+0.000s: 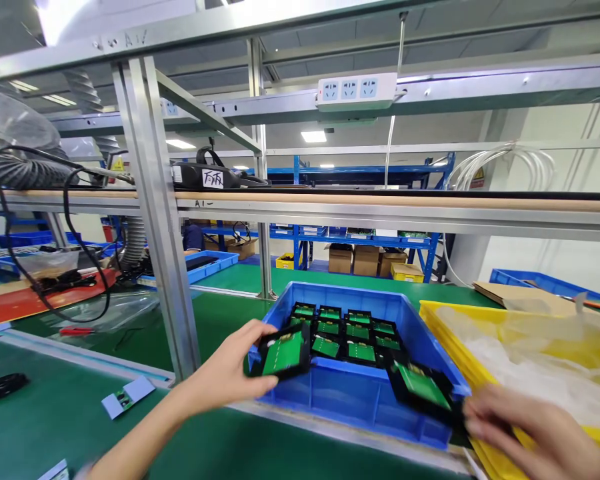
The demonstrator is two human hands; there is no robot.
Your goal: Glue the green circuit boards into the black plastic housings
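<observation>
Between thumb and fingers, my left hand [235, 363] grips a black plastic housing with a green circuit board [283, 351] inside it, at the near left corner of a blue bin [340, 393]. My right hand [535, 427], blurred, grips a second black housing with a green board [423, 385], tilted over the bin's near right corner. Inside the bin, several similar housings with green boards [359, 331] lie in rows, face up. Part of the front row is hidden behind the two held housings.
A yellow bin [445, 327] with crumpled translucent plastic [540, 360] stands right of the blue one. A metal post [157, 220] rises at the left. Small board pieces [127, 398] and a black cable coil [3, 387] lie on the green table. A metal shelf [380, 217] crosses above.
</observation>
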